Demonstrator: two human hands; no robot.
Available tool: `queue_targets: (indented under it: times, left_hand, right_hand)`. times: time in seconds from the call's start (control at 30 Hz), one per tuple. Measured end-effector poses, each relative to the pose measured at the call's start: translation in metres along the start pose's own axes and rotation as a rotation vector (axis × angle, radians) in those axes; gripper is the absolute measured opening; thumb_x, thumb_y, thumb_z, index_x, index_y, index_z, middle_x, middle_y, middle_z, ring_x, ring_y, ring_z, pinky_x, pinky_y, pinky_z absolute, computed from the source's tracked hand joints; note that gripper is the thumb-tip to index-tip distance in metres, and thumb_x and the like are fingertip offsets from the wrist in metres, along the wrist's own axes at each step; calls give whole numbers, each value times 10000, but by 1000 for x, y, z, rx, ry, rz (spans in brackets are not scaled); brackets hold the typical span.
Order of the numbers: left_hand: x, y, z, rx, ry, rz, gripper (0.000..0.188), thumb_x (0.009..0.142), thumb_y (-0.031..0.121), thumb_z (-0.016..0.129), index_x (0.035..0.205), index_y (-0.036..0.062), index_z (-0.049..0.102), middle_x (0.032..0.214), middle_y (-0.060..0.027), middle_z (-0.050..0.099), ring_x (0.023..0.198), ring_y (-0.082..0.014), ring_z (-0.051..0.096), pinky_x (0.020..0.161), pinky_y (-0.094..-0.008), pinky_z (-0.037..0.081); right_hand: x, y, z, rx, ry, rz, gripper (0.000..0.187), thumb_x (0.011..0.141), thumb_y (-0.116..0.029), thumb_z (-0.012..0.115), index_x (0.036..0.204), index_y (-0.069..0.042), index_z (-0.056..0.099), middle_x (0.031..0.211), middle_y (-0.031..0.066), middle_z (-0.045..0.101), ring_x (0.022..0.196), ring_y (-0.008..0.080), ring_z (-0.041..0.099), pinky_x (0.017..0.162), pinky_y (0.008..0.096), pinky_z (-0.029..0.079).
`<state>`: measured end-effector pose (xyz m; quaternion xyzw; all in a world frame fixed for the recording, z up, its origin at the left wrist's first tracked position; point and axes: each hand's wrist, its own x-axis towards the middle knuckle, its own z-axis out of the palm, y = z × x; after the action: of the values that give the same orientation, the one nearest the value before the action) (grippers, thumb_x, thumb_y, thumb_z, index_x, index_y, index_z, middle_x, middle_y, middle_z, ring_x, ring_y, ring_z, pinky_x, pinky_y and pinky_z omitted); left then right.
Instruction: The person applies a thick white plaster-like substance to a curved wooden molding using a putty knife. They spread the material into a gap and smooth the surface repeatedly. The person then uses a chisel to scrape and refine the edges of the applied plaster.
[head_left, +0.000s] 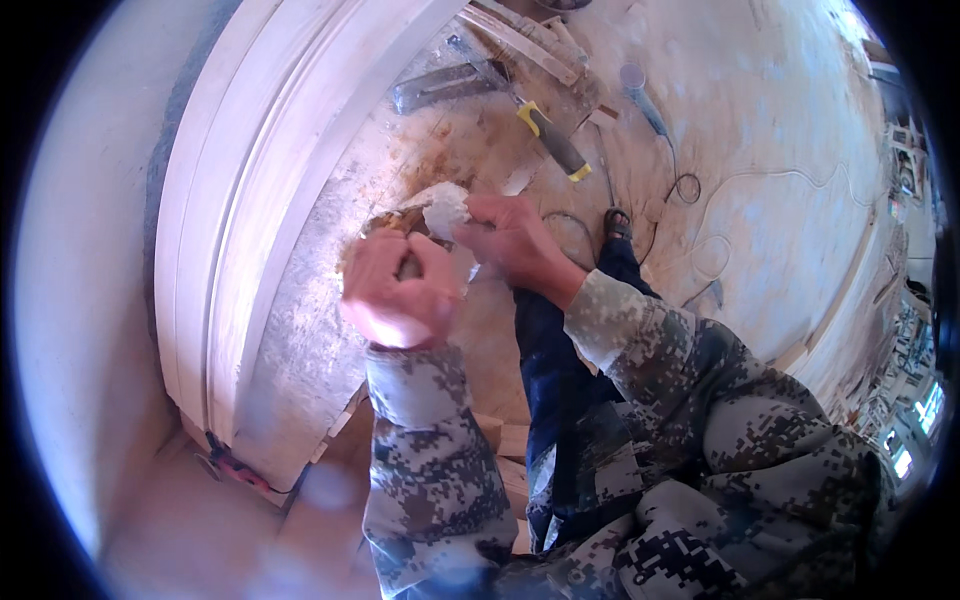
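My left hand point(392, 295) is closed around a small dark brownish object point(408, 266) that shows only between the fingers; what it is I cannot tell. My right hand point(515, 238) pinches a crumpled white scrap point(445, 208), like plastic or paper, held just above and touching the left hand's object. Both hands meet over a dusty plywood floor point(760, 130). Both sleeves are grey camouflage.
A curved pale wooden moulding point(245, 190) arcs along the left. On the floor beyond lie a black-and-yellow-handled tool point(552, 140), a metal square point(440, 85), wood strips point(525, 40), a blue-handled tool point(640, 100) and thin cables point(700, 250). My blue-trousered leg point(560, 370) stretches forward.
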<state>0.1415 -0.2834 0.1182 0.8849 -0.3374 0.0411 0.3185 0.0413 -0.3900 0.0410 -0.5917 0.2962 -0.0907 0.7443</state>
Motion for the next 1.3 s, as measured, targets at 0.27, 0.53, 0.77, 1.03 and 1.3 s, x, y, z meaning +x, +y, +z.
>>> queue_targets:
  times: [0.27, 0.53, 0.77, 1.03, 1.3]
  left_hand:
    - [53, -48, -23, -356, 104, -339, 213, 815, 175, 803, 749, -17, 736, 664, -80, 705, 624, -97, 630, 602, -266, 509]
    - [-2, -86, 0, -296, 682, 113, 513, 1066, 415, 531, 1407, 34, 561, 1388, -206, 572, 1142, -286, 612, 972, -412, 495]
    - [-109, -48, 91, -677, 748, -515, 738, 1074, 501, 435, 1600, 13, 265, 1604, -224, 347, 1457, -346, 372, 1184, -488, 316]
    - [-68, -58, 110, -897, 797, -456, 736, 1048, 471, 572, 1537, -18, 321, 1510, -186, 447, 1352, -274, 469, 1134, -417, 378]
    - [-86, -75, 135, -673, 693, -640, 410, 1113, 319, 486, 1302, -43, 527, 1187, -162, 647, 1034, -223, 615, 908, -365, 509]
  right_hand:
    - [3, 21, 9, -266, -3, -577, 94, 848, -32, 705, 879, 18, 633, 884, 164, 620, 854, 334, 631, 701, 386, 474]
    - [19, 14, 1, -263, 254, -56, 199, 894, -90, 701, 763, 29, 608, 708, 179, 593, 650, 253, 617, 625, 400, 466]
    - [12, 19, 15, -496, 112, -518, 51, 877, 65, 629, 901, 29, 658, 888, 112, 690, 786, 253, 650, 740, 367, 514]
    - [22, 4, 22, -729, -423, -723, 274, 838, 47, 631, 1106, 20, 682, 1020, 185, 671, 1016, 377, 650, 988, 458, 509]
    - [23, 14, 35, -638, -289, -755, 89, 886, -17, 589, 849, -30, 509, 822, 175, 563, 785, 417, 596, 688, 486, 493]
